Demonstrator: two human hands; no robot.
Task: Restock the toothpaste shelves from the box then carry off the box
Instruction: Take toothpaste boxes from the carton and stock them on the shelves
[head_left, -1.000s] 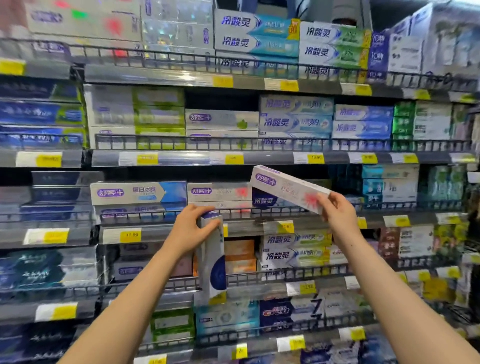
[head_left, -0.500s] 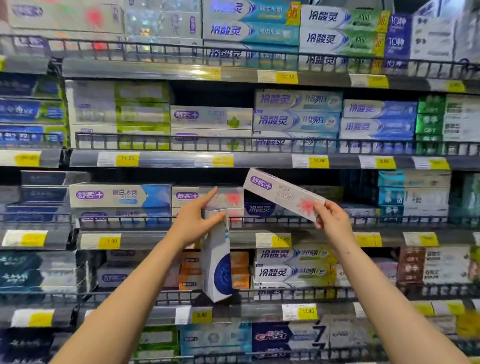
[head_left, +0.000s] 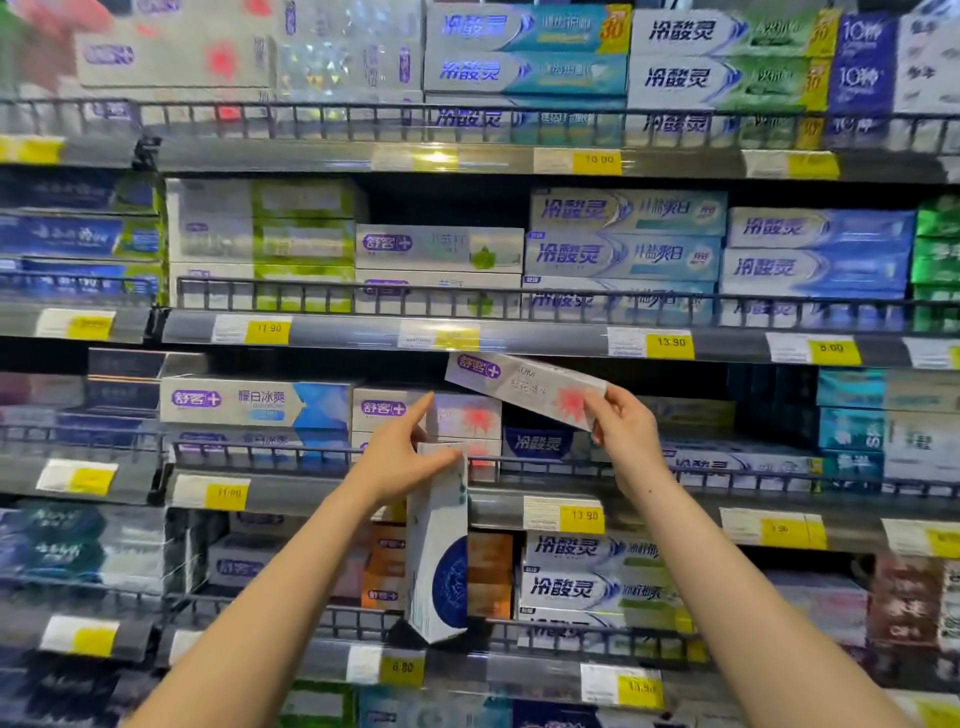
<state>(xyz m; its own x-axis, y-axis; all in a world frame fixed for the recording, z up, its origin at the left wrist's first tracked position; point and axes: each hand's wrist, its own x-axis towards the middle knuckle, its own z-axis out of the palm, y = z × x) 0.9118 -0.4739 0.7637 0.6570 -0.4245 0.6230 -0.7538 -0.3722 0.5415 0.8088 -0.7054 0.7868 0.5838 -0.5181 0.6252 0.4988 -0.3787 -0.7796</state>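
Observation:
My right hand (head_left: 626, 431) pinches the right end of a white toothpaste carton with a red splash (head_left: 519, 387), held tilted in front of the third shelf, just under the shelf rail above. My left hand (head_left: 402, 460) grips the top of a white carton with a dark blue circle (head_left: 439, 545), which hangs upright; its index finger points up toward matching red-splash cartons (head_left: 462, 415) stacked on the shelf. A dark gap (head_left: 540, 415) lies behind the tilted carton. No stock box is in view.
Wire-fronted shelves (head_left: 467, 457) hold rows of toothpaste cartons at several levels, with yellow price tags (head_left: 670, 343) along each edge. A blue-and-white carton (head_left: 254, 402) sits left of the red-splash stack. Blue cartons (head_left: 623, 254) fill the shelf above.
The red-splash carton in my right hand has risen and moved closer to the shelf opening. My left index finger has lifted off the hanging carton and now points upward.

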